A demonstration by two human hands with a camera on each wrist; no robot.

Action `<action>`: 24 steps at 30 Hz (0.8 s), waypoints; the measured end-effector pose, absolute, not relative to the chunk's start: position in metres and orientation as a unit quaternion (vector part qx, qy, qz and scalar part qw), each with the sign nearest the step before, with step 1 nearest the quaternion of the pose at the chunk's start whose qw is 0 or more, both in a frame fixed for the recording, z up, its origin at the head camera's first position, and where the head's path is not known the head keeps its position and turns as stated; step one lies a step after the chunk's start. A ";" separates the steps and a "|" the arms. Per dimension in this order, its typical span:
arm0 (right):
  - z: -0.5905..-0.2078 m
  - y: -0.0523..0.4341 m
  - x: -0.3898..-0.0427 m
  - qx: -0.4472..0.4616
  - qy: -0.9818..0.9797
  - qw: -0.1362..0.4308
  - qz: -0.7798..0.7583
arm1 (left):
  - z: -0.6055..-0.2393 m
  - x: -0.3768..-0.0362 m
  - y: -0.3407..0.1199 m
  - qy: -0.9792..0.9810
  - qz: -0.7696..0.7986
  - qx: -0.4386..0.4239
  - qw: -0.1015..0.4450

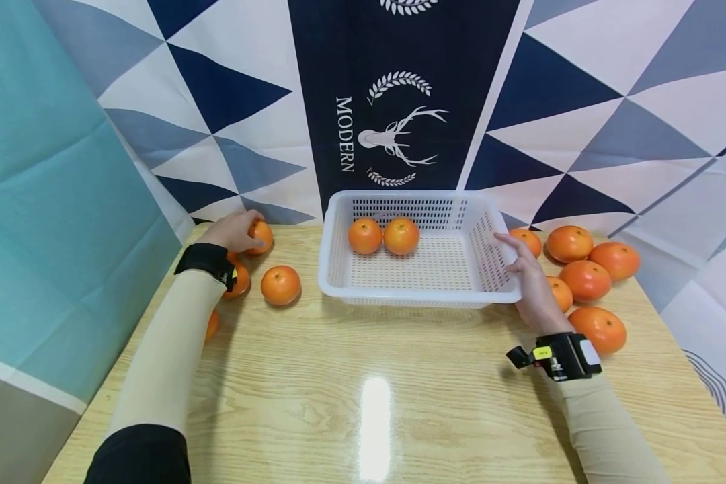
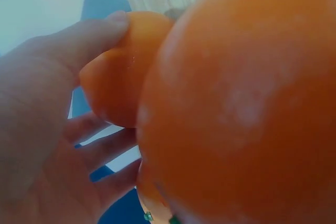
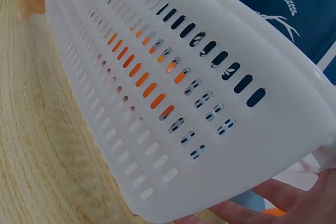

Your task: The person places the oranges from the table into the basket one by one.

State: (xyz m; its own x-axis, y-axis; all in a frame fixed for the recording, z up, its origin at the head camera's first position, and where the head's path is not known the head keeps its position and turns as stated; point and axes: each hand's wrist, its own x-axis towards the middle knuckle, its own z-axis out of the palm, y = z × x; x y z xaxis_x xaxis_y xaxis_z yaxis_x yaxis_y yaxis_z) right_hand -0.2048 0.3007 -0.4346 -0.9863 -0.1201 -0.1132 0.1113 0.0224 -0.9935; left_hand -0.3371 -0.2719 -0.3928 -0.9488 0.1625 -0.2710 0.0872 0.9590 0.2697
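At the back left of the table, my left hand [image 1: 230,232] holds an orange [image 1: 260,238]. In the left wrist view the thumb lies on top of this orange [image 2: 118,80] and the fingers reach behind it. Another orange [image 2: 241,103] fills much of that view close up. My right hand [image 1: 535,292] grips the right end of a white plastic basket [image 1: 411,296] at its rim. Two oranges [image 1: 401,236] sit side by side in the basket's left half. Through the slotted wall [image 3: 173,182] in the right wrist view, patches of orange show.
A loose orange [image 1: 281,285] stands left of the basket, with others partly hidden by the left forearm [image 1: 169,356]. Several oranges [image 1: 585,280] are grouped at the right, beside the right hand. A patterned cloth [image 1: 242,81] hangs behind the wooden table [image 1: 290,403].
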 end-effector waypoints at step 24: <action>-0.435 0.299 -0.207 0.001 0.712 0.078 -0.698 | -0.390 -0.334 -0.266 0.980 0.117 0.109 0.121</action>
